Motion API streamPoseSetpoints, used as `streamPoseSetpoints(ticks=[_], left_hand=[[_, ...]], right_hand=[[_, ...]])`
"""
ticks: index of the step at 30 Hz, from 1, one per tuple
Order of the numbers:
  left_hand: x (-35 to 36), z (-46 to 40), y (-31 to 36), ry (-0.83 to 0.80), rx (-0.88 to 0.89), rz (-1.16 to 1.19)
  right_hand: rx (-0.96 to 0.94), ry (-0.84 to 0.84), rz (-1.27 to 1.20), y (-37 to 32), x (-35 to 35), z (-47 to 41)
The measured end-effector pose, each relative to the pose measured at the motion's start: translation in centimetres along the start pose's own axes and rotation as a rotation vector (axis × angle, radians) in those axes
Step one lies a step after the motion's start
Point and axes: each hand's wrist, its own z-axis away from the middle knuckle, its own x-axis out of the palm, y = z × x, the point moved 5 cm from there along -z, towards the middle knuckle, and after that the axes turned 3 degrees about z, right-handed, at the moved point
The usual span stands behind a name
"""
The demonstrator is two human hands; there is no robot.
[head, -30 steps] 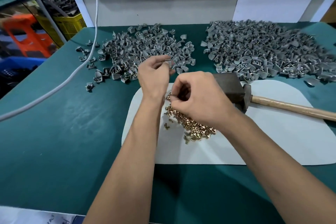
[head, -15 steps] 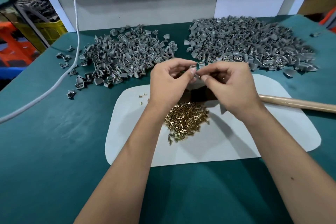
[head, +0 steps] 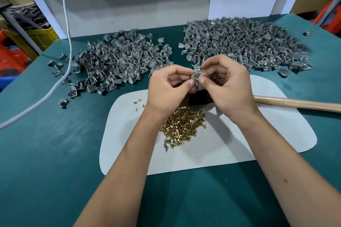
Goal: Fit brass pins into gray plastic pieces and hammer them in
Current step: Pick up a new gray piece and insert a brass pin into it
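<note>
Above the far edge of the white mat [head: 129, 153], a person's left hand [head: 167, 88] is pinching a gray plastic piece [head: 196, 76] between thumb and curled fingers, while the right hand [head: 226, 83] is pressing a brass pin [head: 197, 79] into it with thumb and forefinger closed tight. The piece looks light and stiff, best held by its edges; the pin looks tiny, slick and easily dropped. The hammer [head: 295, 104] is lying toward the mat's right edge.
</note>
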Motion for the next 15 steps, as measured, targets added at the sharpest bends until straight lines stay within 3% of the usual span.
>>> streamPoseSetpoints(ticks=[15], left_hand=[[0.09, 0.04, 0.18, -0.001, -0.027, 0.041]], right_hand=[[-0.048, 0.084, 0.055, -0.41, 0.45, 0.66]])
